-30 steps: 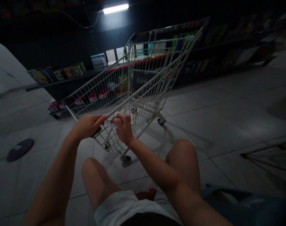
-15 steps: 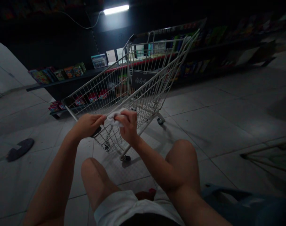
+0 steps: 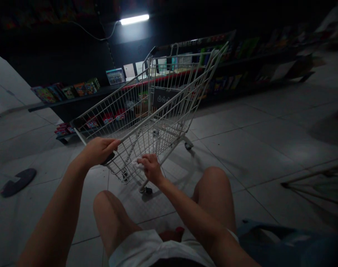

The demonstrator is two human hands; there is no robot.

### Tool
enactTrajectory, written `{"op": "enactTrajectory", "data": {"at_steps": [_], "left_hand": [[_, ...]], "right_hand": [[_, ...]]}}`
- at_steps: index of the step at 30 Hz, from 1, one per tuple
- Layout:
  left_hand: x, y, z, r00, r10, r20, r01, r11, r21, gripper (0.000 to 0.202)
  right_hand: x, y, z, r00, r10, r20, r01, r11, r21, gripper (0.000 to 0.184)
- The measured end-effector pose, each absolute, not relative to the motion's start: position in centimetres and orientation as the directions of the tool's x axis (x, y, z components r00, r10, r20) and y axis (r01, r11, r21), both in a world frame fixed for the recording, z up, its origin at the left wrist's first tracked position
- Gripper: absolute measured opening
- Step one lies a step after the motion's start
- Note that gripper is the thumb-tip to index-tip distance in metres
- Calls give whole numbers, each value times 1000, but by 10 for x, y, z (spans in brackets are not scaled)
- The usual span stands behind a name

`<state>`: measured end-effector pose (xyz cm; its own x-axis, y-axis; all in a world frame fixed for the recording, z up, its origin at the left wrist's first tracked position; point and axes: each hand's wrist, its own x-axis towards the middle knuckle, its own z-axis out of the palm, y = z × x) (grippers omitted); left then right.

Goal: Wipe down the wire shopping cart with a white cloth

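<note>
A wire shopping cart (image 3: pixel 169 105) stands on the tiled floor in front of me, its front corner near my knees. My left hand (image 3: pixel 101 148) is closed around the top rim of the basket at that corner. Lower down and to the right, my right hand (image 3: pixel 151 167) grips a white cloth (image 3: pixel 137 164) against the side wires of the basket. Most of the cloth is hidden behind my fingers. A dark sign plate (image 3: pixel 165 97) with pale round symbols hangs inside the cart.
Dark shelves (image 3: pixel 102 92) with boxes and books run behind the cart, under a lit tube lamp (image 3: pixel 135 19). A round dark base (image 3: pixel 19 182) stands at left. Thin metal legs (image 3: pixel 291 184) and a bluish plastic object (image 3: pixel 280 237) are on my right.
My right hand has moved down with the cloth, from the top rim to the side wires of the basket. My left hand remains at the rim. The view has shifted slightly.
</note>
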<state>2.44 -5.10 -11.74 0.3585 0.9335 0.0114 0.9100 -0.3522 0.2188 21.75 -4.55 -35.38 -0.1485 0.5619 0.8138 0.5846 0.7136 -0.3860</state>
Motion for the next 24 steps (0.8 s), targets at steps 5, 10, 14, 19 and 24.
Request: {"op": "enactTrajectory", "data": {"at_steps": [5,10,14,19,24], "left_hand": [[67,-44,-111,323,930,177,903,-359,236,49],[102,-31,-123,355,919,172,847,-394,357,51],[102,-28,-131,305,937,171,899,-343,273,38],[94,-23,-132,245,957,154,864,-288,414,32],[87,-23,-134,113,976,187,741,-208,638,53]], "right_hand": [[232,-15,-266,80,430,899,622,683,-383,31],[208,3,-304,31,466,884,663,652,-367,26],[207,-17,-375,-132,670,730,668,605,-435,25],[232,-31,-355,-72,683,727,628,597,-499,31],[230,-14,-247,11,438,899,673,662,-331,36]]}}
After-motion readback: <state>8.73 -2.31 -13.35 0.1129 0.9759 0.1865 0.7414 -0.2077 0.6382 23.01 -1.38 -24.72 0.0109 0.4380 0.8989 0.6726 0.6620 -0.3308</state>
